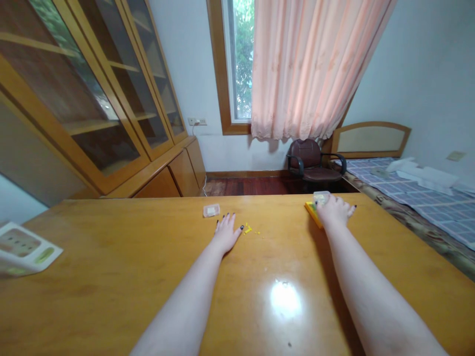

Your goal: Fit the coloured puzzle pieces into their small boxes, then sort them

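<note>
My left hand [225,234] lies palm down on the wooden table, its fingers spread. Right beside its thumb are small yellow bits [248,230], scattered and too small to name. Just beyond its fingertips sits a small clear plastic box [211,210] with something pale in it. Farther right, my right hand [334,211] is raised a little over the table, closed around a second clear plastic box [321,197] with pale contents. Below and left of that hand is a flat yellow object [313,214], partly covered by it; whether they touch, I cannot tell.
The table [122,262] reaches to a far edge just past both boxes. A white plastic holder [27,249] stands at the left edge. Beyond are a glass-fronted cabinet [122,99], a brown armchair [309,160] and a bed [415,193] at right.
</note>
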Demonstrator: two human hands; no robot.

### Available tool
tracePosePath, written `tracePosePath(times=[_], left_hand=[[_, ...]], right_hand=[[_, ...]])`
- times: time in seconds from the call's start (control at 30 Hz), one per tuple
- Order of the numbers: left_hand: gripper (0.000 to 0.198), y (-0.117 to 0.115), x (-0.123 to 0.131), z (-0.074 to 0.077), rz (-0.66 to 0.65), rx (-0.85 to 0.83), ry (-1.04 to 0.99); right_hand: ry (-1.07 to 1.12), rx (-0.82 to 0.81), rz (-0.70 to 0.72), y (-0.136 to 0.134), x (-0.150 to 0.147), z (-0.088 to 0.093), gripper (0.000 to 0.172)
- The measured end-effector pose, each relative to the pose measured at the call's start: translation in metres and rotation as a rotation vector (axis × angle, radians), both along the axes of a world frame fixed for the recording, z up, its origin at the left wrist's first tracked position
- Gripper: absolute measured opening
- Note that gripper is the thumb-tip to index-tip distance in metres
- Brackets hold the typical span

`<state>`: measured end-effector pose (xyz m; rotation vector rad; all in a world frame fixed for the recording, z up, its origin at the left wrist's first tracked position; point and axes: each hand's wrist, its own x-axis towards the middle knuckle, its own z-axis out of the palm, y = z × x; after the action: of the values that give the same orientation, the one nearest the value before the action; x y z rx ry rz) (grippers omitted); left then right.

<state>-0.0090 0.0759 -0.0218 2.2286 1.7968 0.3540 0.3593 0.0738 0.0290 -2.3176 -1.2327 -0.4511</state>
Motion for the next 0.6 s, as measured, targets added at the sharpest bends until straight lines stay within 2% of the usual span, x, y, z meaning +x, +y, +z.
tracePosePath(times=[0.1, 0.2, 0.33, 0.47, 0.6], left_hand=[[0.066, -0.01, 0.025, -0.005, -0.051, -0.039, -0.065], [0.066, -0.021, 0.048, -0.005, -0.224, -0.031, -0.128], [0.061, -0.031, 0.061, -0.003, -0.445, -0.037, -0.195], [0.051, -0.039, 0.054, 0.0, -0.568, -0.071, -0.218], [0.046, -0.05, 0.048, 0.001, -0.613, -0.084, -0.304]], right_hand=[[-0.024, 0.123, 0.133, -0.003, -0.021, 0.003, 0.046], [0.058, 0.214, 0.388, -0.005, -0.056, 0.003, 0.052], [0.375, 0.234, 0.685, -0.009, -0.107, -0.019, 0.048], [0.56, 0.19, 0.804, -0.012, -0.132, -0.05, 0.045], [0.607, 0.146, 0.827, -0.012, -0.135, -0.059, 0.044]])
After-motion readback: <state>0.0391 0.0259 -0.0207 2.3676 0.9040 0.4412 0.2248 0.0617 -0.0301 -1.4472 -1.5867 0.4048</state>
